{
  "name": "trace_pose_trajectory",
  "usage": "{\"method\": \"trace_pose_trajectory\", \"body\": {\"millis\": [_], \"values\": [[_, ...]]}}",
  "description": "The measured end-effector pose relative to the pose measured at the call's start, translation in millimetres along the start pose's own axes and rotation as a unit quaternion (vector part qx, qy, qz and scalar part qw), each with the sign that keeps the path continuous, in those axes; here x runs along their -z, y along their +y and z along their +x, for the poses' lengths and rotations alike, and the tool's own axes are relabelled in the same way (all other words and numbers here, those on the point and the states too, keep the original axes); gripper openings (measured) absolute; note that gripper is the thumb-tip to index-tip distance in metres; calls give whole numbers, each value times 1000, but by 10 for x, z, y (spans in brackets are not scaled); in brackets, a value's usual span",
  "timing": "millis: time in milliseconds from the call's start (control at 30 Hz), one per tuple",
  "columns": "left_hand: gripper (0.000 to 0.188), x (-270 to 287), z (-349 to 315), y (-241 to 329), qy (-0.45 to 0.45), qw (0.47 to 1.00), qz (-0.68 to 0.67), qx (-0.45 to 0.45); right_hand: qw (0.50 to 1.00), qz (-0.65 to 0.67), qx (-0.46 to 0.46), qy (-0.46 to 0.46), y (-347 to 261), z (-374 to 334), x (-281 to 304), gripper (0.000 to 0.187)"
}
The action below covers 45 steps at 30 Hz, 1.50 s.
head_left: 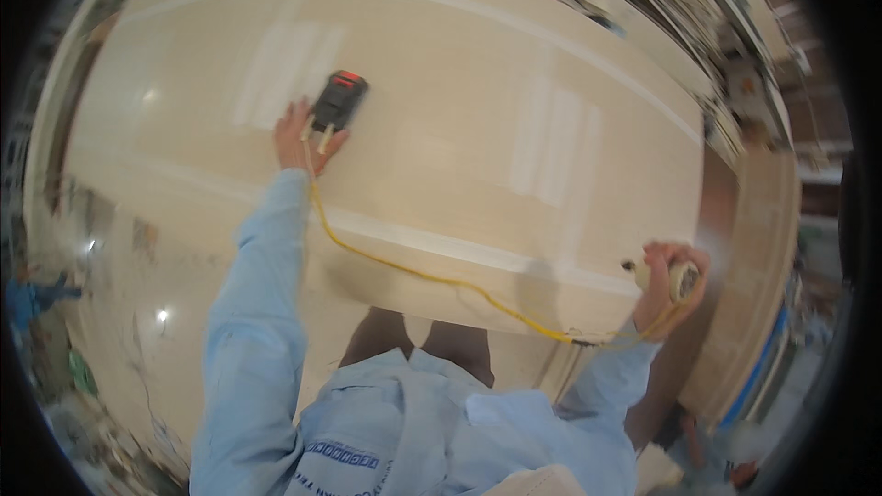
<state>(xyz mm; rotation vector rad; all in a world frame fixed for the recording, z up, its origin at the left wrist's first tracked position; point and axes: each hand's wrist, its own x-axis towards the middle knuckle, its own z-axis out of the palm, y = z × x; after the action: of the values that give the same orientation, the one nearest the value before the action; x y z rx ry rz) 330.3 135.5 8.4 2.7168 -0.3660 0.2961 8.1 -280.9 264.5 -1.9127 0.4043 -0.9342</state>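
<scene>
A large pale cream board (pixel 413 129) with a glossy surface lies in front of me. Toward its left side rests a black battery pack (pixel 339 103) with a red patch at the far end. My left hand (pixel 305 140) is at the pack's near end, fingers and thumb spread around two pale connectors. From there a yellow cable (pixel 395 266) runs across the board to the right. At the board's near right corner, my right hand (pixel 678 280) is wrapped round a small cream power tool (pixel 683 282). Blur hides the tool's exact kind; a dark tip shows on its left.
Stacked strips and boards (pixel 661 9) crowd the far right. A wooden panel (pixel 755 266) stands right of the board, across a brown gap. Below left, scattered debris lies on the pale floor (pixel 138 294). The cable hangs past the board's near edge beside my right forearm.
</scene>
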Motion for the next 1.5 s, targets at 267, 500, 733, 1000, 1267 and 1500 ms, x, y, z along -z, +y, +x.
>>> {"method": "trace_pose_trajectory", "body": {"millis": [267,500,733,1000,1267,1500], "values": [[92,303,-181,-655,163,984,-7,74,998,13,33,-57,-31,5,-530,26],[99,349,65,-840,92,988,24,124,996,70,43,30,-96,331,-1072,21],[87,394,427,-961,119,988,-23,93,964,211,81,139,791,2161,-2652,25],[85,512,377,-910,138,988,-15,61,979,140,62,135,1967,3271,-4081,33],[83,568,407,-818,130,990,-12,60,985,81,102,113,2371,3652,-4495,37],[78,545,456,-874,123,991,-10,56,986,87,79,121,2579,3537,-4648,35]]}}
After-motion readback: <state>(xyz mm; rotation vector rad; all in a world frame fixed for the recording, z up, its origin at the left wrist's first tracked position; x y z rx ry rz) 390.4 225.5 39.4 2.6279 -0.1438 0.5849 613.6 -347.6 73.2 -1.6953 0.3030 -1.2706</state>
